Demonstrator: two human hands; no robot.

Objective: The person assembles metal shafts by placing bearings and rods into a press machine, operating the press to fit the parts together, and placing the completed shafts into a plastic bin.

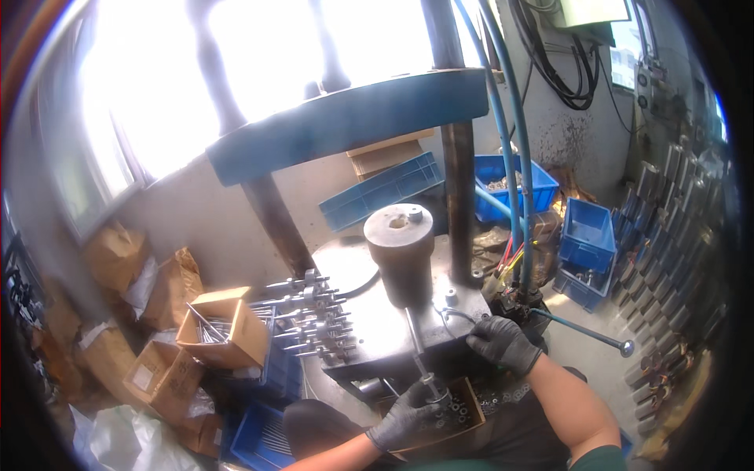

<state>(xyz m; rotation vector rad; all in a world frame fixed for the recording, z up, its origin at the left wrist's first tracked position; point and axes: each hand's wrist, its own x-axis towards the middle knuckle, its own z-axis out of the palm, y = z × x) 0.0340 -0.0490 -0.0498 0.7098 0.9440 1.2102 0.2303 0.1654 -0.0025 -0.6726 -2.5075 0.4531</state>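
My left hand (408,418), in a black glove, is closed round the lower end of a slim metal shaft (416,339) with a wider collar. The shaft stands tilted, its top close to the press table's front edge. Just beneath is a cardboard box (471,428) holding small metal rings. At the table's right front edge hovers my right hand (506,344), also gloved, its fingers curled together; what they hold, if anything, is too small to tell. Close by on the table lie a thin curved piece (457,315) and a small metal cylinder (451,297).
A thick steel cylinder (400,263) stands on the press table (369,337), under a blue crossbeam (353,114). Several finished-looking shafts (314,314) crowd the table's left side. Beyond them sits a carton of rods (228,326). Blue bins (587,235) and stacked metal bars (667,251) stand right.
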